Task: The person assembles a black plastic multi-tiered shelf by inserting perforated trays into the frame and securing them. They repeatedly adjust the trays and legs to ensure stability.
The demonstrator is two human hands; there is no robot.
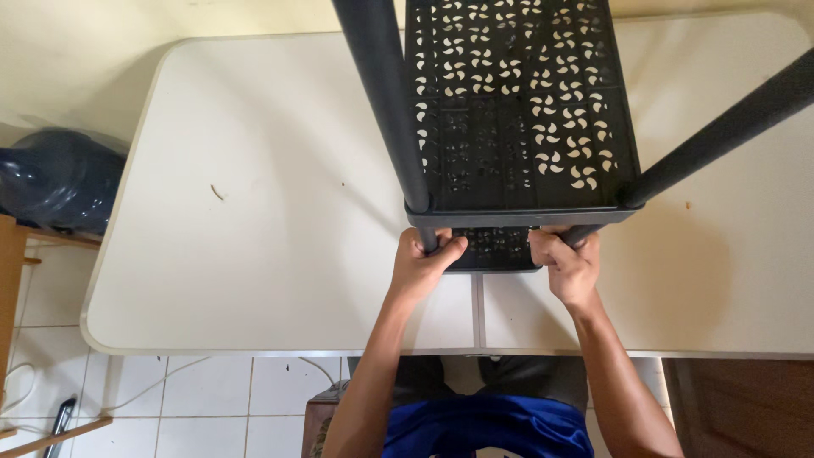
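Note:
A dark grey plastic shelf rack (517, 110) with perforated trays stands on the white table (254, 212). Two round posts rise from its upper tray toward the camera, one on the left (381, 93) and one on the right (729, 127). A lower tray (496, 248) shows beneath the upper one. My left hand (424, 265) is closed around the near left leg just under the upper tray. My right hand (566, 265) is closed around the near right leg at the same height.
A dark blue plastic bag (55, 178) lies left of the table beside a wooden piece (13, 271). White floor tiles with cables (161, 382) show below the table's near edge. A small dark speck (217, 192) lies on the tabletop.

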